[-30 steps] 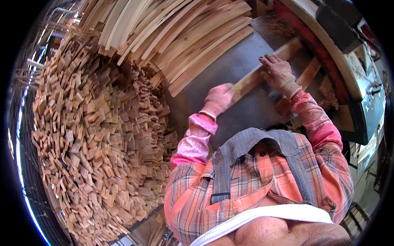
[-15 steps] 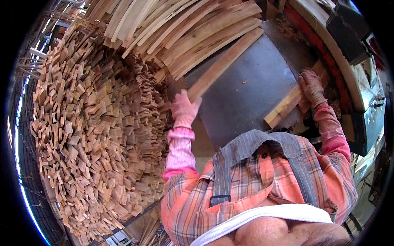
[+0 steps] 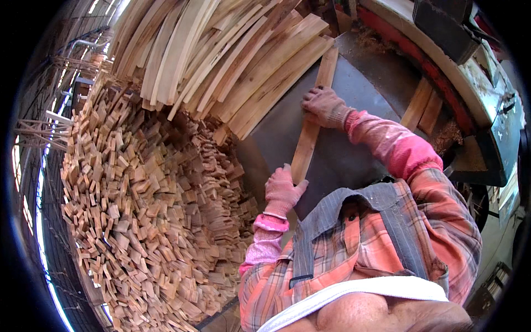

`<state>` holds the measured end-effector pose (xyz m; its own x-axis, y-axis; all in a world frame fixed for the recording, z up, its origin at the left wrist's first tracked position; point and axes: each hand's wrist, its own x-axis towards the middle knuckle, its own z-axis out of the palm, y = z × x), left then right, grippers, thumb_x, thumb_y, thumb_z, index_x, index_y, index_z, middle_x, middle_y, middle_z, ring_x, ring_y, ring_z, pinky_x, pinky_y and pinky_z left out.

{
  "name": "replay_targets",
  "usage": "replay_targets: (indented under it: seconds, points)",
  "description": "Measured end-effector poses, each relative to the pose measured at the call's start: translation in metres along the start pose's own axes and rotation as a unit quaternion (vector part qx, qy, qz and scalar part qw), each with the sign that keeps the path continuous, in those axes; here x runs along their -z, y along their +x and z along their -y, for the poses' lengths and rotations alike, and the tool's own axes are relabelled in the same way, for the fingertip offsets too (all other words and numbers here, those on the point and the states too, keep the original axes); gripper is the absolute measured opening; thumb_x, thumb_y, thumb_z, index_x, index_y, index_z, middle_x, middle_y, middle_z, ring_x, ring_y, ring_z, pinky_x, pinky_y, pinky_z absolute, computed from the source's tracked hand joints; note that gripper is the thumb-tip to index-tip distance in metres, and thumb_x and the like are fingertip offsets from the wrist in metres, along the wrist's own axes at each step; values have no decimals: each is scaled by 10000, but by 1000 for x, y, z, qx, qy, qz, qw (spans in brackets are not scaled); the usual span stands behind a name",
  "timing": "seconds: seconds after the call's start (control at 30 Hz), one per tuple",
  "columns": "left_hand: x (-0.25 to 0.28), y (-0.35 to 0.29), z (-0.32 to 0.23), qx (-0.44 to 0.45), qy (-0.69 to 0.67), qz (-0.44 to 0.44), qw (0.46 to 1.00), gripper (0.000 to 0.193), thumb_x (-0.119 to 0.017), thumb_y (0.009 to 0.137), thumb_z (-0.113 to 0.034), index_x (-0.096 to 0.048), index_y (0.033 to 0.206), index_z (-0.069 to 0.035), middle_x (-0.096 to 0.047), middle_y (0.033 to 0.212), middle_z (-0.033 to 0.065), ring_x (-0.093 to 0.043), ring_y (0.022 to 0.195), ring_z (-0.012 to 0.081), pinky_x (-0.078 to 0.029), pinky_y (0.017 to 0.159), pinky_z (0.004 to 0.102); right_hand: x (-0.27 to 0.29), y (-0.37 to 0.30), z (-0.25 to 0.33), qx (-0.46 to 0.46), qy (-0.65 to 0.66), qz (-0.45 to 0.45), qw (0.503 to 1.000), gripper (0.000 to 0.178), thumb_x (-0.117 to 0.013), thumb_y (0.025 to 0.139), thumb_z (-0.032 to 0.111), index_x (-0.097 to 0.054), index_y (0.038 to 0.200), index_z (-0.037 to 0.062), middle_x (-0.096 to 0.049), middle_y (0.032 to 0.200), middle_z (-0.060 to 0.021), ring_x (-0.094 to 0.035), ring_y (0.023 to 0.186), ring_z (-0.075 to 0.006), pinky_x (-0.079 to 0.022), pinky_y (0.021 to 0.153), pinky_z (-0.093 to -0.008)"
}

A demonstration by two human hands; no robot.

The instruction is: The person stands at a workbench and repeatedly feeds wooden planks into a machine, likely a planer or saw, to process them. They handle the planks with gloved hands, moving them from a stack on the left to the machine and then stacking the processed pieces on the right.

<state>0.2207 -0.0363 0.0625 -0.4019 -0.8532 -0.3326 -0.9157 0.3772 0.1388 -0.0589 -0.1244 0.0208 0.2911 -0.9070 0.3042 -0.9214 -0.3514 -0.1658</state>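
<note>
A long wooden board (image 3: 306,141) lies slantwise across the smooth grey metal table (image 3: 362,83). My left hand (image 3: 282,191), in a pinkish work glove, grips the board's near end, with the thumb at its right side. Farther up, my right hand (image 3: 325,107), gloved too, is closed over the board from above, its fingers wrapped over the edge. The far end of the board reaches a stack of long boards (image 3: 265,72) at the table's far left. Two short wooden pieces (image 3: 418,106) rest by the machine's red edge, apart from my right hand.
A large heap of cut wood pieces (image 3: 149,216) fills the left side, close to my left arm. Along the right runs a machine with a red edge (image 3: 442,77) and a pale rim. Sawdust (image 3: 447,136) lies beside it, and a dark block (image 3: 447,25) juts in at the upper right.
My right hand has left the short pieces near the machine and moved left onto the long board. The board has turned more upright in view and come nearer, my left hand still at its end.
</note>
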Motion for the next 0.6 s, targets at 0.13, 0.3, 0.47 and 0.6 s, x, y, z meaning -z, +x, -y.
replay_targets:
  seconds: [0.13, 0.3, 0.47, 0.6]
  points:
    - [5, 7, 12, -30, 0, 12, 999, 675, -790, 811, -513, -603, 1277, -62, -651, 1220, 202, -645, 1141, 411, -529, 963, 515, 6, -20, 8, -74, -41, 57, 995, 316, -661, 863, 387, -766, 914, 93, -720, 986, -66, -660, 1070, -274, -517, 924, -461]
    - [27, 50, 14, -133, -27, -96, 986, 760, -762, 860, -545, -560, 1427, -80, -626, 1310, 182, -609, 1197, 397, -510, 1013, 482, 33, -101, -26, -172, -26, 52, 983, 338, -627, 911, 387, -766, 910, 79, -718, 1002, -82, -643, 1077, -286, -490, 962, -492]
    - [77, 163, 6, -72, 33, -240, 968, 796, -769, 872, -470, -463, 1463, -34, -580, 1361, 235, -565, 1253, 410, -457, 1050, 551, 53, -188, -83, -277, -84, -3, 957, 298, -606, 953, 334, -732, 972, 64, -685, 1093, -113, -584, 1202, -319, -483, 986, -482]
    - [95, 226, 32, 77, 141, -257, 953, 933, -748, 875, -547, -388, 1564, -31, -496, 1543, 191, -492, 1414, 358, -404, 1167, 453, 76, -202, -98, -298, -30, 30, 954, 268, -603, 970, 309, -708, 1033, 70, -661, 1135, -135, -580, 1215, -354, -490, 978, -465]
